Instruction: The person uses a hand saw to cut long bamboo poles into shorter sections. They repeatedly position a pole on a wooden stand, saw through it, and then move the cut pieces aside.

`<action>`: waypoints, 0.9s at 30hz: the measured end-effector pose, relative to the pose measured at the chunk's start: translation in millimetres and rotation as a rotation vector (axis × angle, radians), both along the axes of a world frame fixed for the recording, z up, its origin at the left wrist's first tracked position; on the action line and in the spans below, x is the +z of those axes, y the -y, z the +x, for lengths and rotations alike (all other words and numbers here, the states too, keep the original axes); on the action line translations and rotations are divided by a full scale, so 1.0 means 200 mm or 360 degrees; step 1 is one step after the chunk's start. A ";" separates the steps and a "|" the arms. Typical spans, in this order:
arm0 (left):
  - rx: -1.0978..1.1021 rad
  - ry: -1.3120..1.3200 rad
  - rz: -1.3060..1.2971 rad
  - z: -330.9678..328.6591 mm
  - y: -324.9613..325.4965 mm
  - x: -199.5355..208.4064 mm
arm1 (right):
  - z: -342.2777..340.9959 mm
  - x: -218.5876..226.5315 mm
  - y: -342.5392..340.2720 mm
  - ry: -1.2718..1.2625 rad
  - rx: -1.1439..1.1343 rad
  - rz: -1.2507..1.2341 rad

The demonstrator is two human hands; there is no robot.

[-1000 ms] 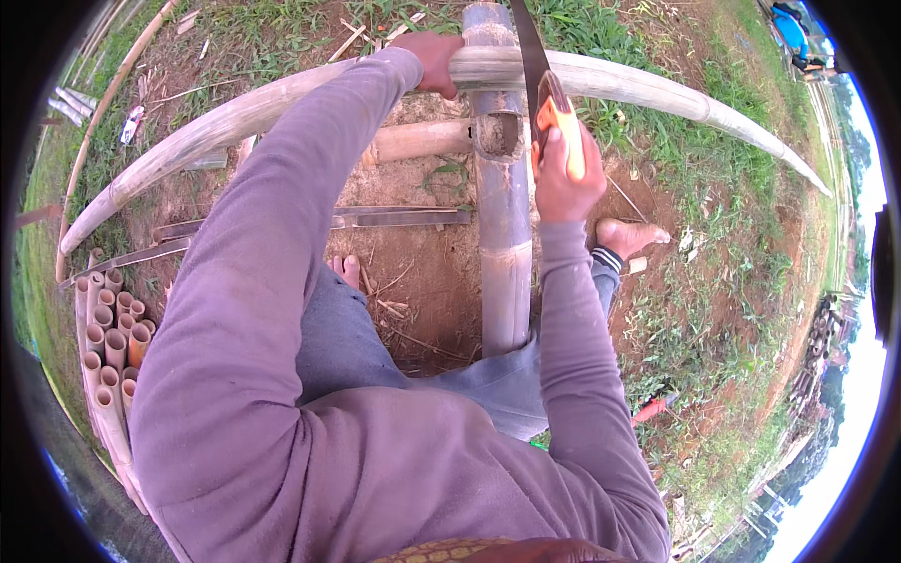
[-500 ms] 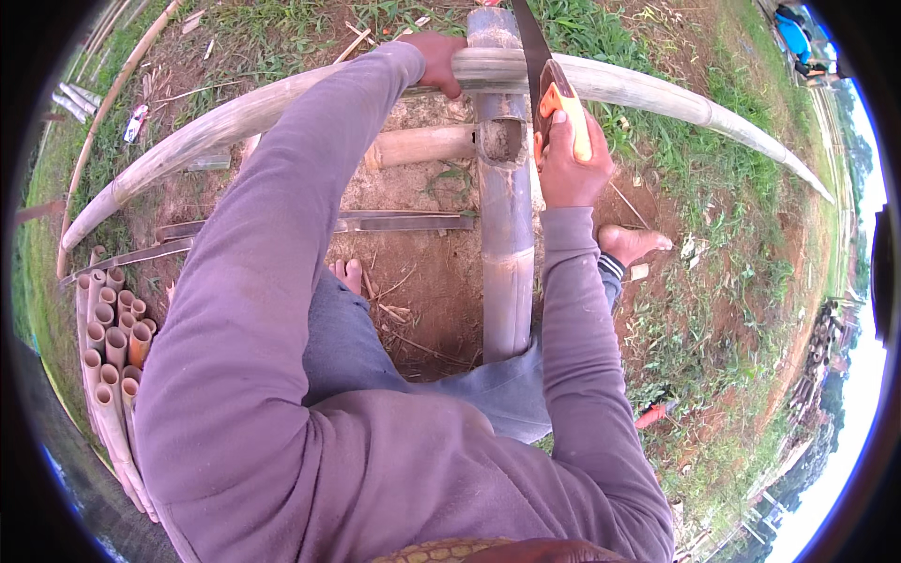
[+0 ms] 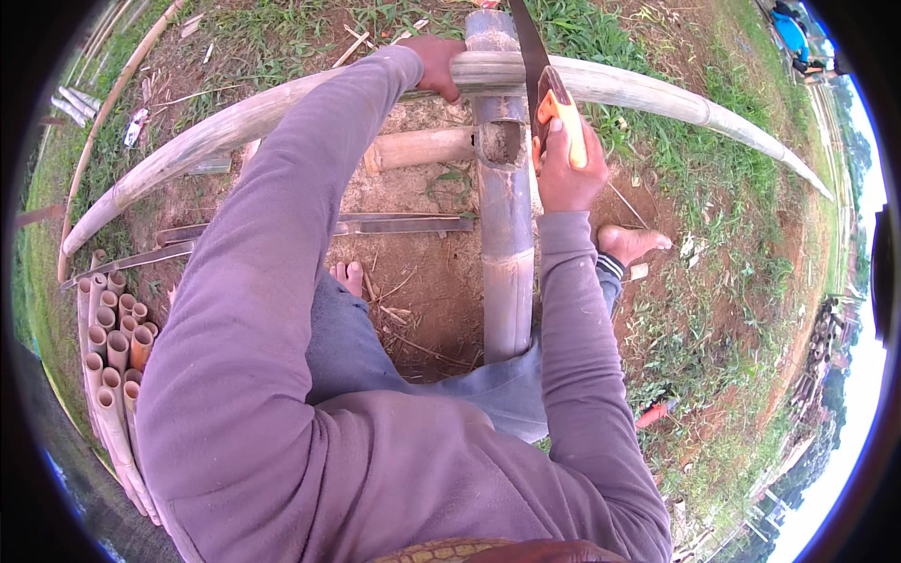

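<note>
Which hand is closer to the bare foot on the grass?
The right. The right hand, gripping the orange-handled saw, is just above the bare foot. The left hand holds the long bamboo pole farther away, up to the left.

A saw handle (image 3: 561,127) coloured bright orange with a dark blade is seen. A pale beige-grey bamboo pole (image 3: 282,108) is shown above reddish-brown soil (image 3: 422,281) and green grass (image 3: 732,216). Sleeves (image 3: 282,310) are dusty mauve; cut bamboo tubes (image 3: 108,347) are tan.

Both arms outstretched, left hand (image 3: 439,64) and right hand (image 3: 566,167) clenched.
</note>
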State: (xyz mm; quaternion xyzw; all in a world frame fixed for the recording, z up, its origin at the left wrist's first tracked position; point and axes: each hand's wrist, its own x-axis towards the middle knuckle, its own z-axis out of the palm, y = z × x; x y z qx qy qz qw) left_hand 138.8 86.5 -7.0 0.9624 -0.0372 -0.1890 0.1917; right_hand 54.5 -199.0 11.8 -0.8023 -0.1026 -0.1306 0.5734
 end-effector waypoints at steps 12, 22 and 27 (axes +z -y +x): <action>-0.0032 0.0072 -0.0058 0.01 0.00 0.00 | -0.01 -0.06 0.04 -0.0052 0.0040 0.0027; 0.0030 0.0027 -0.0052 0.02 -0.04 -0.04 | -0.63 -0.16 0.40 0.0062 0.0081 0.0130; -0.0007 0.0125 -0.0055 0.02 -0.05 -0.07 | 0.07 -0.07 -0.05 0.0038 0.0042 -0.0014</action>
